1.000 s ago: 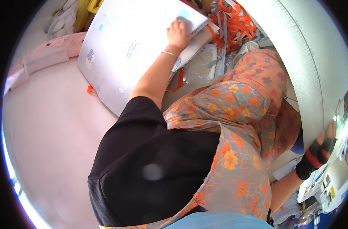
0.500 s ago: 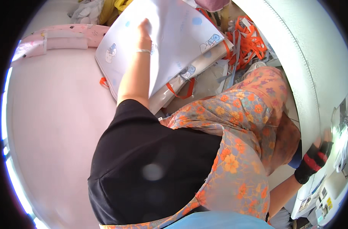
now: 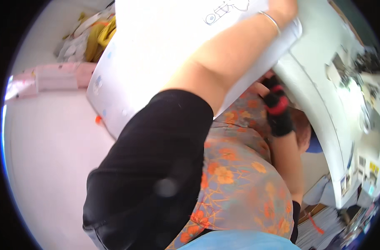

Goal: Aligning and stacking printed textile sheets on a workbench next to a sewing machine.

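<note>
A large white sheet [image 3: 148, 54] with small blue cartoon prints stands raised in front of me and fills the upper middle. My left hand [image 3: 284, 7], with a thin bracelet at the wrist, lies against its upper right part; the fingers are cut off by the picture's top edge. My right hand [image 3: 276, 100] wears a black fingerless glove with red bands. It is just below the sheet's lower right edge, close to my lap. Its fingers are blurred and partly hidden by the sheet, so their grip does not show.
A pale padded surface [image 3: 44, 150] stretches along the left, with a pink patterned strip [image 3: 52, 77] at its far end. Yellow and white cloths [image 3: 90, 39] lie heaped beyond. At the right is a curved white table edge [image 3: 313, 87]. A floral apron [image 3: 240, 179] covers my lap.
The sheet has risen and come nearer, covering the orange straps and scraps. My left hand has swept right across it. My right hand has left the table at right and come in towards the sheet.
</note>
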Available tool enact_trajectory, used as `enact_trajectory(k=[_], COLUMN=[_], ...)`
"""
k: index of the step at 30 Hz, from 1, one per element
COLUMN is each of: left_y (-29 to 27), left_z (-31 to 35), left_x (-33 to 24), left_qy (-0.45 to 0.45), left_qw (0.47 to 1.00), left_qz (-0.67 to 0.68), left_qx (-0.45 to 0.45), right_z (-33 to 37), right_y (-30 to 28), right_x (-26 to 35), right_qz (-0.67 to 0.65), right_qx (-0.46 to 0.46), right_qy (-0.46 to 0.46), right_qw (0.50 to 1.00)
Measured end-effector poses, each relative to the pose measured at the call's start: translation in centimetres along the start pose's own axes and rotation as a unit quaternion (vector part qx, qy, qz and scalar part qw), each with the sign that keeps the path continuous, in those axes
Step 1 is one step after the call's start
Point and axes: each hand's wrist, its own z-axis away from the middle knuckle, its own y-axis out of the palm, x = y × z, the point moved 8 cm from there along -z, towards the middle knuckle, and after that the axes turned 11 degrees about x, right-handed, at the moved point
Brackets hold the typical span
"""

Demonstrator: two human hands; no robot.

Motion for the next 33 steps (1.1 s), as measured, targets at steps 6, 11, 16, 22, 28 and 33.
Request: enact_trajectory(k=[6, 11, 16, 22, 28, 33], left_y=[11.1, 10.8, 11.0, 12.0, 11.0, 10.7], left_z=[4.3, 5.0, 3.5, 2.9, 3.0, 2.1], left_x=[-11.9, -13.1, -14.6, -14.8, -14.8, -14.4], left_qy=[0.161, 0.261, 0.270, 0.314, 0.331, 0.289], left_qw=[0.943, 0.833, 0.862, 0.857, 0.893, 0.910], left_qz=[-0.185, -0.374, -0.294, -0.212, -0.077, -0.060], left_qx=[0.223, 0.312, 0.311, 0.350, 0.296, 0.292], right_z=[-3.9, 4.2, 6.4, 9.5, 7.2, 5.4], right_y=[-0.6, -2.7, -0.7, -5.4, -10.0, -9.4], right_x=[-0.5, -0.6, -3.5, 4.6, 11.8, 12.5], right_qz=[0.001, 0.260, 0.089, 0.131, 0.511, 0.538], right_qx=[-0.038, -0.031, 0.027, -0.047, -0.255, -0.273], right_qy=[-0.026, -0.104, -0.029, 0.017, -0.035, -0.128], right_qw=[0.999, 0.959, 0.995, 0.990, 0.820, 0.787])
